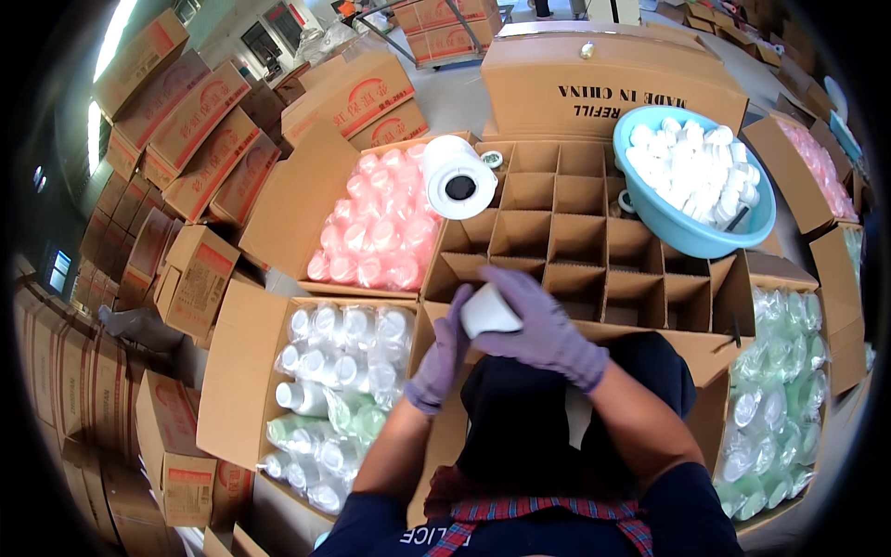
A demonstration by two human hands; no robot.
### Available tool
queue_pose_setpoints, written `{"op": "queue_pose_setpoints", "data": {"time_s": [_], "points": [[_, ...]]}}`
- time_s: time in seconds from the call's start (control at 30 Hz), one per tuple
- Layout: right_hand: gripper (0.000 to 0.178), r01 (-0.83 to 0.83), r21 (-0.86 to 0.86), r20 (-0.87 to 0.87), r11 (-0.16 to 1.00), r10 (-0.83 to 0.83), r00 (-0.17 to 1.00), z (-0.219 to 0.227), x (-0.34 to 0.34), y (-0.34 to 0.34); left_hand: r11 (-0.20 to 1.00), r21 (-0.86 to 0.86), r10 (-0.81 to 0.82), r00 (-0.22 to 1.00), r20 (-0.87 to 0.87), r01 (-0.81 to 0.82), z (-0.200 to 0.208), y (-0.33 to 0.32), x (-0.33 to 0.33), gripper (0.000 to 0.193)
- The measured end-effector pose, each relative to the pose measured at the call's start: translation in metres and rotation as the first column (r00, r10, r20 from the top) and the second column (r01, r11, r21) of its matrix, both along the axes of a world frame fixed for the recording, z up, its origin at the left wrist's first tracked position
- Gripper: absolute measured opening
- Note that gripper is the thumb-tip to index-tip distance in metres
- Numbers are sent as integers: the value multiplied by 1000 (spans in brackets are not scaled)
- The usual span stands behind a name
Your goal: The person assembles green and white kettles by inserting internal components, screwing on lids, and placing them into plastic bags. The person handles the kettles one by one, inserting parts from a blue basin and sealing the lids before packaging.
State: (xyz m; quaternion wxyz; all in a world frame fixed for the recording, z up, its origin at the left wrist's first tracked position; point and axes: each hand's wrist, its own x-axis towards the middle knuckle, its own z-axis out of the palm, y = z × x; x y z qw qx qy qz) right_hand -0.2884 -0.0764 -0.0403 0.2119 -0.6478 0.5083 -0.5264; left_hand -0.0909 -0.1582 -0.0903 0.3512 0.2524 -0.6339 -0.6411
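Both my hands wear purple gloves and meet in front of my body, over the near edge of a divided carton (pixel 580 218). Between them is a smooth white plastic bottle (pixel 491 312), tilted and partly covered by the fingers. My right hand (pixel 548 330) is wrapped round it from the right, fingers over its far side and thumb underneath. Against its left side presses my left hand (pixel 443 357), with its fingers close together. The carton's cardboard cells reach away from me, and those in view look unfilled.
A light blue basin (pixel 691 243) heaped with white caps (pixel 691 172) rests on the carton's right corner. A large white roll (pixel 461 178) stands at the left. Open boxes hold pink bottles (pixel 380 223), white bottles (pixel 345 362) and green bottles (pixel 775 399). Stacked cartons (pixel 200 121) rise farther left.
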Motion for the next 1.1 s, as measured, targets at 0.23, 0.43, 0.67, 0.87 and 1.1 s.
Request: {"op": "queue_pose_setpoints", "data": {"time_s": [0.23, 0.43, 0.67, 0.87, 1.1], "points": [[81, 605, -9, -551, 796, -509, 661, -28, -120, -1, 573, -799, 638, 712, 293, -185, 25, -215, -82, 128], [80, 566, 123, -629, 815, -377, 680, -44, -119, -11, 387, -921, 755, 561, 340, 37, 8, -278, -156, 90], [90, 567, 289, -264, 771, -506, 821, -36, -155, 6, 447, -876, 613, 651, 448, 182, 34, -241, -115, 81], [84, 630, -113, -301, 768, -631, 715, -15, -142, 23, 829, -510, 352, 923, 158, -229, 61, -176, -44, 71], [69, 821, -488, -357, 298, -926, 124, 54, -220, 42, 563, -825, 342, 897, 282, 45, 100, 17, 37, 53]]}}
